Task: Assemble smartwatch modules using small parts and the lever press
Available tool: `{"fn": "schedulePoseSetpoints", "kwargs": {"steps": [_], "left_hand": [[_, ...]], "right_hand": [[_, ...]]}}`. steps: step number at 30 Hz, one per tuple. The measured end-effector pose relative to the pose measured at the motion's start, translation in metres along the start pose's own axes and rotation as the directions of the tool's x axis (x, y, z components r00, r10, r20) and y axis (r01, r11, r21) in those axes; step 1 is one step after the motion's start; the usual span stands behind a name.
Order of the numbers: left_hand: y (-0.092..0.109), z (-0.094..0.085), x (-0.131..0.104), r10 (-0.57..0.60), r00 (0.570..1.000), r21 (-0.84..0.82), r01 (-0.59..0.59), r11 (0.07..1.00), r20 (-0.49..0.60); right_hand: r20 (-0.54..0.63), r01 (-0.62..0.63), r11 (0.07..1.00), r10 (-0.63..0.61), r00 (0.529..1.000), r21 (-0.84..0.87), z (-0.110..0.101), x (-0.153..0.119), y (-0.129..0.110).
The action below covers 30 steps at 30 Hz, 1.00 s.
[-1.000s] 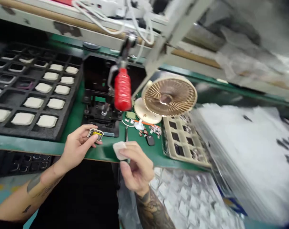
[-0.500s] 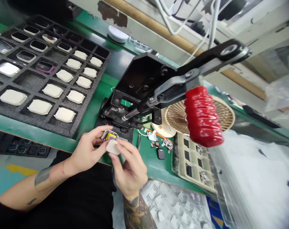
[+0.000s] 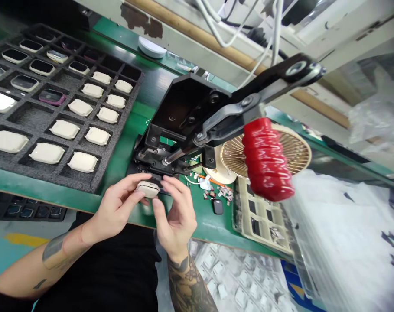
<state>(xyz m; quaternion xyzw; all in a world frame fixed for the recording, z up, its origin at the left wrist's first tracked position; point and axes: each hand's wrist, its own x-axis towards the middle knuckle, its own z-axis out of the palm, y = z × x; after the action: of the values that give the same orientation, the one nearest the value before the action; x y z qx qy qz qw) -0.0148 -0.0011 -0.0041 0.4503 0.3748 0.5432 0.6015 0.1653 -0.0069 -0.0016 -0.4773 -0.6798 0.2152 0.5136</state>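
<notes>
A small beige watch-shaped case (image 3: 148, 189) is pinched between the thumb and fingers of my left hand (image 3: 114, 210), its cover lying over the body with a dark seam along the upper edge. My right hand (image 3: 176, 216) is at the right end of the case, thumb and fingers apart, the thumb tip close to the case's lower right corner. Just beyond both hands stands the black press (image 3: 183, 117) with its red-wrapped handle (image 3: 267, 160).
A dark foam tray (image 3: 96, 175) with several beige cases lies at the left. Right of the press are a gold fan (image 3: 294, 149), a small black square piece (image 3: 217, 207), scattered bits and a compartment box (image 3: 265, 240). Plastic bags lie at the far right.
The beige cover, held apart from the open case with yellow inside before, now lies on it. My right hand has loosened from the cover, and the camera view has shifted slightly.
</notes>
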Motion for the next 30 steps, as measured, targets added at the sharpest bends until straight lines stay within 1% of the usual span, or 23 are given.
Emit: {"fn": "schedulePoseSetpoints", "kwargs": {"steps": [2,5,8,10,13,15,16,17,18,19,20,21,22,23,24,25,26,27,28,29,30], "left_hand": [[0.000,-0.001,0.000,0.016,0.999,-0.016,-0.016,1.000,0.035],[0.001,-0.004,-0.001,0.022,0.997,0.009,-0.023,1.000,0.075],[0.000,-0.006,-0.002,0.040,0.995,0.054,-0.046,0.997,0.095],[-0.002,-0.006,-0.003,0.081,0.992,0.127,-0.093,0.988,0.099],[-0.005,-0.005,-0.005,0.212,0.975,0.273,-0.223,0.936,0.069],[-0.006,-0.003,-0.007,0.256,0.966,0.315,-0.256,0.914,0.045],[-0.007,-0.002,-0.007,0.239,0.971,0.297,-0.237,0.925,0.031],[-0.006,-0.001,-0.006,0.197,0.980,0.254,-0.194,0.947,0.016],[-0.006,0.001,-0.005,0.140,0.990,0.192,-0.137,0.972,-0.002],[-0.005,0.002,-0.003,0.079,0.997,0.121,-0.076,0.990,-0.022],[-0.004,0.003,-0.001,0.023,0.999,0.051,-0.021,0.998,-0.042],[-0.002,0.004,0.001,-0.022,0.998,-0.006,0.022,1.000,-0.061],[-0.001,0.004,0.003,-0.056,0.996,-0.046,0.053,0.998,-0.073],[0.000,0.004,0.004,-0.079,0.994,-0.071,0.073,0.995,-0.077],[0.001,0.004,0.004,-0.097,0.993,-0.086,0.091,0.992,-0.072],[0.002,0.004,0.004,-0.117,0.991,-0.095,0.111,0.989,-0.061],[0.002,0.003,0.003,-0.136,0.989,-0.097,0.131,0.987,-0.050],[0.002,0.002,0.002,-0.153,0.987,-0.090,0.149,0.985,-0.043],[0.001,0.002,0.001,-0.166,0.985,-0.073,0.163,0.984,-0.042],[0.000,0.001,0.000,-0.171,0.984,-0.045,0.169,0.985,-0.046],[-0.001,0.001,0.000,-0.168,0.984,-0.009,0.167,0.986,-0.053]], "right_hand": [[0.018,-0.063,0.996,0.062,0.998,0.064,-0.004,0.002,0.001],[0.099,-0.115,0.983,0.101,0.990,0.141,-0.007,0.007,0.000],[0.106,-0.154,0.969,0.136,0.985,0.190,-0.005,0.009,-0.002],[0.073,-0.151,0.968,0.139,0.988,0.199,0.000,0.006,-0.004],[0.027,-0.131,0.973,0.129,0.991,0.189,0.003,-0.001,-0.006],[0.086,-0.122,0.981,0.110,0.990,0.149,-0.003,0.001,-0.009],[0.127,-0.097,0.990,0.083,0.988,0.103,-0.009,0.006,-0.011],[0.141,-0.044,0.998,0.038,0.989,0.042,-0.017,0.014,-0.013],[0.111,0.037,0.999,-0.034,0.993,-0.027,-0.025,0.024,-0.016],[0.028,0.141,0.985,-0.139,0.990,-0.096,-0.035,0.038,-0.017],[-0.089,0.246,0.955,-0.263,0.961,-0.165,-0.044,0.053,-0.019],[-0.191,0.336,0.914,-0.380,0.905,-0.229,-0.051,0.070,-0.020],[-0.235,0.408,0.870,-0.473,0.849,-0.276,-0.057,0.089,-0.020],[-0.214,0.471,0.830,-0.539,0.814,-0.299,-0.060,0.107,-0.019],[-0.143,0.515,0.802,-0.572,0.808,-0.302,-0.061,0.124,-0.019],[-0.050,0.540,0.789,-0.577,0.815,-0.294,-0.060,0.139,-0.019],[0.025,0.564,0.778,-0.581,0.813,-0.277,-0.058,0.151,-0.020],[0.053,0.585,0.769,-0.593,0.803,-0.257,-0.055,0.160,-0.022],[0.036,0.590,0.771,-0.601,0.799,-0.241,-0.052,0.166,-0.026],[-0.002,0.559,0.794,-0.576,0.818,-0.238,-0.049,0.168,-0.032],[-0.023,0.505,0.828,-0.526,0.850,-0.244,-0.049,0.168,-0.040]]}}
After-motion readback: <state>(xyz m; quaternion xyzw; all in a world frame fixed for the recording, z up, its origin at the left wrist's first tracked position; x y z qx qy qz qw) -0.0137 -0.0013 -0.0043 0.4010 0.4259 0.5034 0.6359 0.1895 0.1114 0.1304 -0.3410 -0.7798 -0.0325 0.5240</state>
